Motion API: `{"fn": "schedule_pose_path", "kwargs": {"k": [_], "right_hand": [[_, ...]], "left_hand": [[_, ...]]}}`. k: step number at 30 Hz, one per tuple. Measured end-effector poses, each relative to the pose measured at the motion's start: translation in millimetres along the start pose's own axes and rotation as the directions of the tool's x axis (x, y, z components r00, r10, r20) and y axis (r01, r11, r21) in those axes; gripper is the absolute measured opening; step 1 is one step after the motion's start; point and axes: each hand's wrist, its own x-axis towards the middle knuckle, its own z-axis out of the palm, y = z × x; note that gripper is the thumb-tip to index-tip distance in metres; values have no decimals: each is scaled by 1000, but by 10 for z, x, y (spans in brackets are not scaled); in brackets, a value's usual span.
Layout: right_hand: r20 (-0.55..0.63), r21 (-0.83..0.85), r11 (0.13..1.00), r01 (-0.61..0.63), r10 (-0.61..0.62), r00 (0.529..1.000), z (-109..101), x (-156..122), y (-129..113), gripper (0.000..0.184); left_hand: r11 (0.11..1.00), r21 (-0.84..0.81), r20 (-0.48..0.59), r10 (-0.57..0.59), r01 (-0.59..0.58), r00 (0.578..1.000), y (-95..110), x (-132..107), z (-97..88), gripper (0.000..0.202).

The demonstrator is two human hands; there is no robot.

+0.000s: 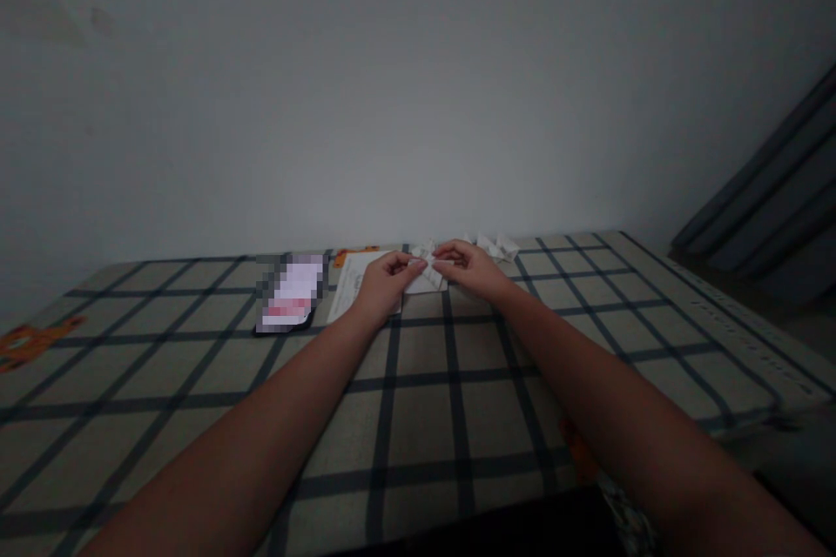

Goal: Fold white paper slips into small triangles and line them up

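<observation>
Both my hands meet near the far side of the table, pinching a small piece of folded white paper (431, 276) between them. My left hand (385, 283) has thumb and fingers closed on the paper's left side. On the right side, my right hand (474, 270) grips it with thumb and bent fingers. Beneath and beside the left hand lies a flat printed sheet of paper (348, 283). Several folded white paper pieces (500, 247) sit just behind the right hand. The exact shape of the held piece is partly covered by my fingers.
A phone (291, 291) with a lit, blurred-out screen lies left of the paper. The checked tablecloth (424, 418) covers the table, which stands against a plain wall (418, 87). A dark curtain (777, 165) hangs at the right.
</observation>
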Motion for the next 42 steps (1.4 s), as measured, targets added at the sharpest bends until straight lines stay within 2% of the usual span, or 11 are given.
{"fn": "schedule_pose_path", "kwargs": {"k": [5,15,25,34,39,42], "right_hand": [[49,-115,993,-16,22,999,-15,7,-7,26],[25,-107,994,-26,29,999,-29,12,-8,22],[22,-91,996,-16,18,1000,-21,18,-42,24],[7,-107,994,-13,14,1000,-33,18,-17,24],[8,-92,995,-32,32,999,-37,19,0,26],[-3,-95,995,-40,40,999,-40,19,6,26]], "left_hand": [[1000,-10,-11,-30,30,1000,29,-9,13,27],[998,61,-46,12,-9,999,26,6,-27,29],[991,-124,-52,-59,53,997,-44,28,-12,33],[989,148,-4,-17,17,1000,38,-21,-21,31],[979,199,-24,42,-37,999,51,-23,-23,30],[983,183,-18,32,-28,999,43,-20,-20,30]]}}
